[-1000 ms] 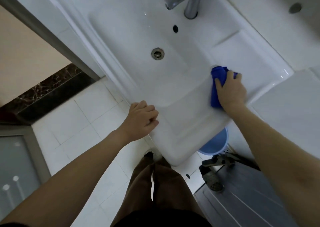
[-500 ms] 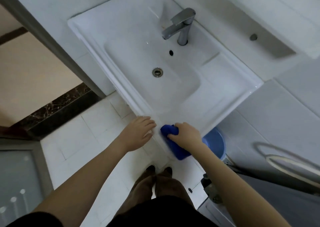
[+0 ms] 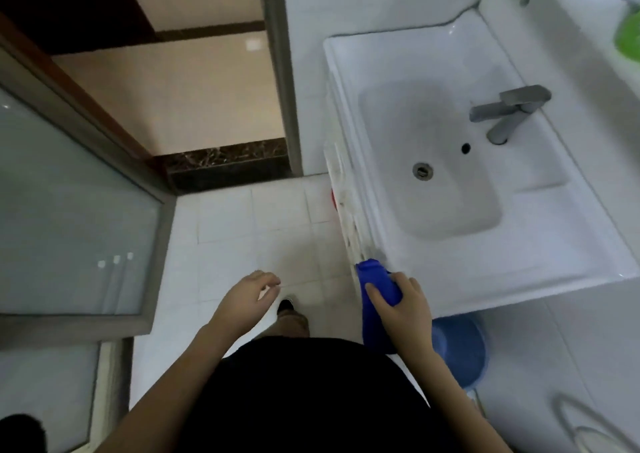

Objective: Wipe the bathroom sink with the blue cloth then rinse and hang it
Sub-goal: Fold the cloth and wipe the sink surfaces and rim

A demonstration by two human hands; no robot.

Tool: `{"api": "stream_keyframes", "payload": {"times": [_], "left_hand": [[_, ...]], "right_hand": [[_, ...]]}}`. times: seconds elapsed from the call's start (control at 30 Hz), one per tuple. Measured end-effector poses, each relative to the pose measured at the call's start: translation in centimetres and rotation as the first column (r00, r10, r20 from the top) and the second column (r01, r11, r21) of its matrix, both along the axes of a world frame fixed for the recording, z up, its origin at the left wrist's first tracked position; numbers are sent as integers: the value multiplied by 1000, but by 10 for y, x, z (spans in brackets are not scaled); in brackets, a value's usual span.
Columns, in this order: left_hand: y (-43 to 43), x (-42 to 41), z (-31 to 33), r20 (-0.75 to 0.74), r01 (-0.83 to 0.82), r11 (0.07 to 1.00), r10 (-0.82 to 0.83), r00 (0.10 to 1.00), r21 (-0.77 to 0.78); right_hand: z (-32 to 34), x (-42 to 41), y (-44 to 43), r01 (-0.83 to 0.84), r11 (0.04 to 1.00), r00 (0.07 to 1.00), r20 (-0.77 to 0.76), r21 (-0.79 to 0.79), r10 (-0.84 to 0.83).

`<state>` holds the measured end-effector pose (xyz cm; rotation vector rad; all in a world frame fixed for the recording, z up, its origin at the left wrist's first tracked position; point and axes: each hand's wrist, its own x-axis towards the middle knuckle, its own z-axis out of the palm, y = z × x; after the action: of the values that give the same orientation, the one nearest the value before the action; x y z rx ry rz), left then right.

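Leftward along the front rim is where the blue cloth [image 3: 378, 281] has gone since half a second ago, and the left hand [image 3: 247, 298] has come off the sink [image 3: 485, 272] altogether.

Head view: the right hand [image 3: 405, 310] grips the cloth at the near corner of the sink, where the front rim meets the side edge. Its fingers [image 3: 376, 296] are curled round the wad, and a tail of cloth hangs down below the rim. The left hand hangs over the floor [image 3: 242, 217], apart from the sink, fingers loosely curled and holding nothing.

Wiping looks to be the step in hand, now on the outer edge. That side edge seems streaked, so the next move probably calls for firm pressure along it away from the person. Rinsing under the tap [image 3: 507, 113] and hanging come later.

The basin is glossy white, with the drain [image 3: 422, 170] at its middle and no water running that I can make out. A blue bucket [image 3: 460, 352] stands under the sink, a glass door [image 3: 69, 210] is at the left, and something green [image 3: 628, 33] sits at the far right.
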<state>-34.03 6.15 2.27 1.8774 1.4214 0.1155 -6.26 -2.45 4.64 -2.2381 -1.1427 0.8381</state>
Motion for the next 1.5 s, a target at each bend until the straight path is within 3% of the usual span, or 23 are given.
{"api": "stream_keyframes", "payload": {"times": [0.23, 0.43, 0.63, 0.87, 1.1, 1.2, 1.37, 1.5], "left_hand": [[18, -109, 4, -13, -409, 912, 409, 912, -9], [92, -181, -10, -54, -459, 888, 457, 888, -34], [215, -197, 8, 1, -300, 954, 300, 954, -14], [337, -150, 16, 43, -52, 998, 50, 998, 35], [431, -108, -6, 15, -31, 1000, 31, 999, -1], [474, -70, 0, 23, 67, 998, -67, 997, 5], [548, 23, 19, 63, 334, 942, -335, 940, 18], [587, 98, 27, 104, 560, 829, -557, 824, 8]], "right_hand": [[11, -75, 92, -150, 988, 985, -79, 40, 153], [-13, -141, 189, -101, 994, 966, -234, 46, 109], [-4, -152, 256, 95, 994, 969, -235, 46, -81], [10, -123, 318, 283, 954, 956, -110, 99, -272], [-6, -96, 410, 329, 940, 934, -181, 92, -309], [-1, -74, 443, 352, 929, 927, -180, 115, -329], [7, -24, 467, 460, 875, 887, -113, 149, -448], [11, 4, 459, 580, 809, 814, -10, 96, -581]]}}
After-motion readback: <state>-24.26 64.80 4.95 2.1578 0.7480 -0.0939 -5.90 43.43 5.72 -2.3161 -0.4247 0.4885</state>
